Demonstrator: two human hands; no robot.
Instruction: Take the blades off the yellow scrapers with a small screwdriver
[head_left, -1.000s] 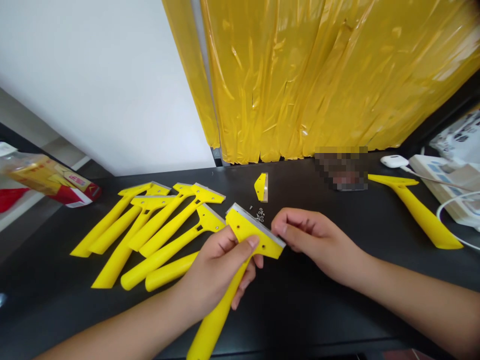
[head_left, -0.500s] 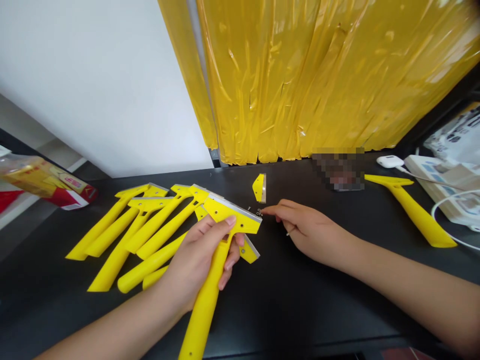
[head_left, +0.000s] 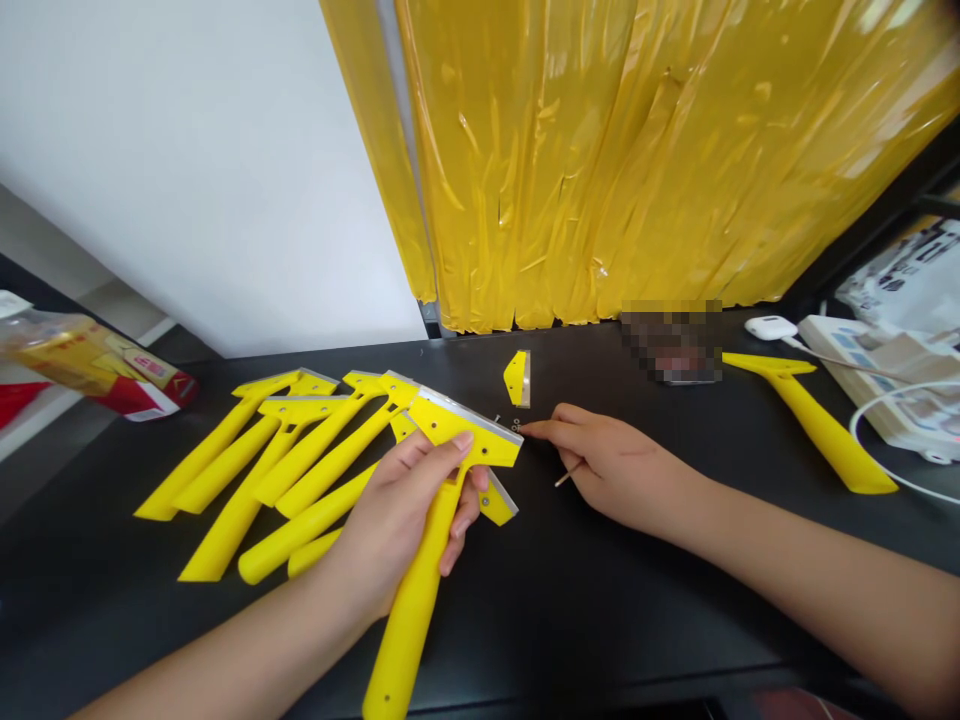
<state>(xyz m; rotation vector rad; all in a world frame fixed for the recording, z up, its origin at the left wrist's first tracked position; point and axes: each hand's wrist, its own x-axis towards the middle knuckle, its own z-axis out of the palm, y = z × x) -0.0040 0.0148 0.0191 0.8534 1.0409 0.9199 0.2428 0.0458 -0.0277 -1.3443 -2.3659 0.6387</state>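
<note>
My left hand (head_left: 420, 500) is wrapped around the neck of a yellow scraper (head_left: 409, 630), thumb pressed on its head below a metal blade edge. Two holes show in that head. My right hand (head_left: 600, 455) points its index finger at a few tiny nuts or washers (head_left: 516, 426) on the black table. A thin rod (head_left: 568, 474), its kind unclear, sticks out from its curled fingers. Beside the nuts lies a small screw (head_left: 497, 418). Behind them is a yellow scraper head plate (head_left: 516, 380) with a metal edge.
Several yellow scrapers (head_left: 240, 480) lie side by side at left, some partly under my left hand. Another yellow handle (head_left: 832, 425) rests at right near a white power strip (head_left: 877, 370) and cable. A red and yellow package (head_left: 112, 365) lies on the left edge. Yellow plastic sheeting (head_left: 585, 160) hangs behind.
My right index fingertip shifts slightly at the nuts, and more of the thin rod shows below that hand. My left hand keeps its hold on the scraper. The view moves a little.
</note>
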